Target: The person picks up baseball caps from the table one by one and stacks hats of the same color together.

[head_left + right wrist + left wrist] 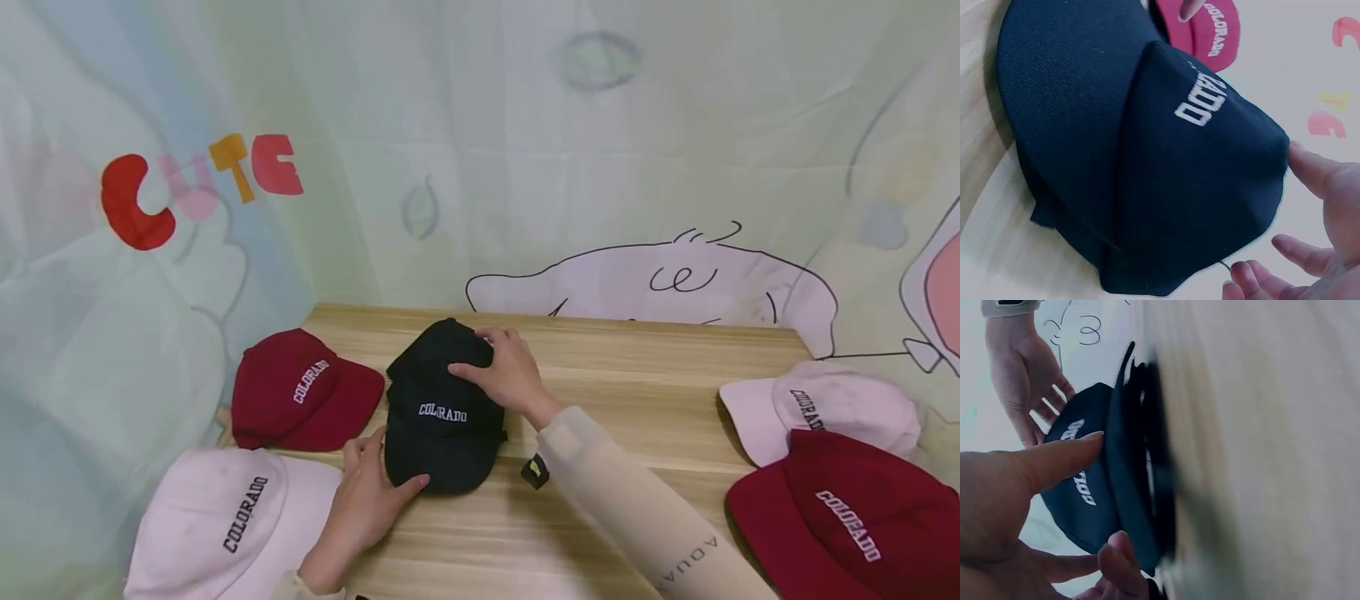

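Note:
A black baseball cap (442,446) with white COLORADO lettering lies on the wooden table, brim toward me. Another dark fabric layer shows beneath its brim in the right wrist view. At the brim's left side, my left hand (367,492) grips the cap, thumb on top and fingers along the edge. My right hand (513,375) holds the crown from the upper right. Its thumb (1313,169) touches the crown, with the other fingers spread around the far side. To the left sit a dark red cap (273,412) and a white cap (202,517), close to my left hand.
On the right side of the wooden table (630,392), a white cap (847,408) sits partly behind a dark red cap (870,508). A small black object with a yellow-green mark (535,472) shows beside my right sleeve. Printed curtains (480,150) hang behind the table.

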